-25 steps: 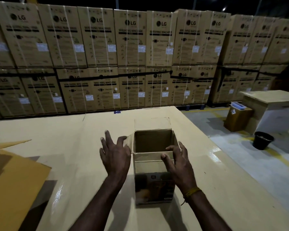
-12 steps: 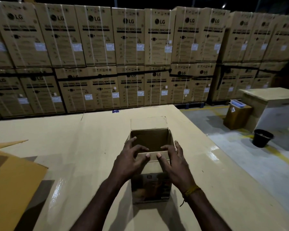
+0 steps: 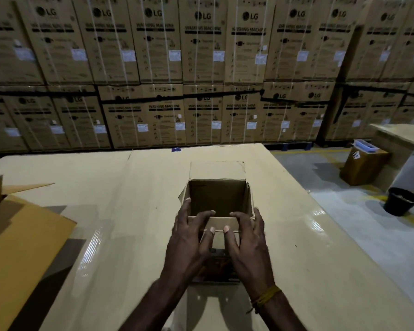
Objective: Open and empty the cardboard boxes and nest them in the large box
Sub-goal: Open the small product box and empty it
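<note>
A small cardboard box (image 3: pixel 219 199) stands upright in the middle of the table, its top open and its far flap raised. Its inside looks dark and I see nothing in it. My left hand (image 3: pixel 189 240) and my right hand (image 3: pixel 247 237) are side by side on the box's near rim. The fingers of both curl over the near flap while the thumbs press on its outer face. The corner of a large brown box (image 3: pixel 22 235) with an open flap lies at the table's left edge.
The table (image 3: pixel 120 211) is covered with glossy cardboard. A wall of stacked washing-machine cartons (image 3: pixel 201 68) rises behind it. On the floor to the right are a black bucket (image 3: pixel 403 204), a brown carton (image 3: pixel 365 166) and a low bench (image 3: pixel 402 137).
Both hands came in from beside the box onto its near rim and closed on the near flap. The camera has moved closer to the box.
</note>
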`<state>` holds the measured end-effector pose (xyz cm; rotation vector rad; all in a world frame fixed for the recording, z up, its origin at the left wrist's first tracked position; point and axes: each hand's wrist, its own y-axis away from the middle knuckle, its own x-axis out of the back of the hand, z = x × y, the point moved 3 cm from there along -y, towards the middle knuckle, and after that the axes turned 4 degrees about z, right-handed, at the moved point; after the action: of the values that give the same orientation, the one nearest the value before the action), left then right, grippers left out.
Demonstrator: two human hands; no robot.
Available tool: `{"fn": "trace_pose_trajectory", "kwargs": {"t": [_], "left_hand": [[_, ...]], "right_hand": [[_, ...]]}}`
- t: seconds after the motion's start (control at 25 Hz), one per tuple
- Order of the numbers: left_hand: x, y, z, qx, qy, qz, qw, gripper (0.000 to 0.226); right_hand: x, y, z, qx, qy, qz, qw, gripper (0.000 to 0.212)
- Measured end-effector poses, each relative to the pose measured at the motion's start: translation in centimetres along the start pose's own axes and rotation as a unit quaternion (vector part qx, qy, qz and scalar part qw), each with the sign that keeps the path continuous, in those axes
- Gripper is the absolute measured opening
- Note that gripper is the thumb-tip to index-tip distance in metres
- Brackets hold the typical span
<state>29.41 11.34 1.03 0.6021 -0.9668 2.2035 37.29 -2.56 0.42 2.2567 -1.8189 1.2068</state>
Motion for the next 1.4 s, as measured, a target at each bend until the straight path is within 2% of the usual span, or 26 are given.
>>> {"fn": "trace_pose_trajectory", "kwargs": {"t": [0.2,0.44,0.68,0.96,1.24,1.4], "left_hand": [[0.5,1.4,0.8,0.026,0.028,0.035,0.999,0.029],[1.2,3.4,1.3,0.056,0.043,0.018,0.997,0.027],[2.8,6.3,1.5,0.038,0.075,-0.012,0.996,0.027],[7.0,12.7,-0.5,0.017,0.172,-0.015,0.985,0.026],[11.2,21.6,-3.7,-0.016,0.164,0.003,0.986,0.021],[13.5,24.7,-4.1,-0.031,0.153,0.023,0.987,0.023]], "right_hand": [[0.6,1.3,-0.1,0.007,-0.033,-0.006,0.999,0.03],[1.7,2.6,-0.7,-0.005,-0.052,-0.023,0.998,0.029],[3.1,6.9,-1.8,-0.015,-0.053,-0.016,0.998,0.025],[1.8,14.7,-6.0,-0.009,-0.047,0.064,0.997,0.022],[0.9,24.9,-8.9,0.015,-0.025,0.074,0.997,0.024],[1.4,27.8,-10.7,0.037,-0.008,0.069,0.997,0.028]]}}
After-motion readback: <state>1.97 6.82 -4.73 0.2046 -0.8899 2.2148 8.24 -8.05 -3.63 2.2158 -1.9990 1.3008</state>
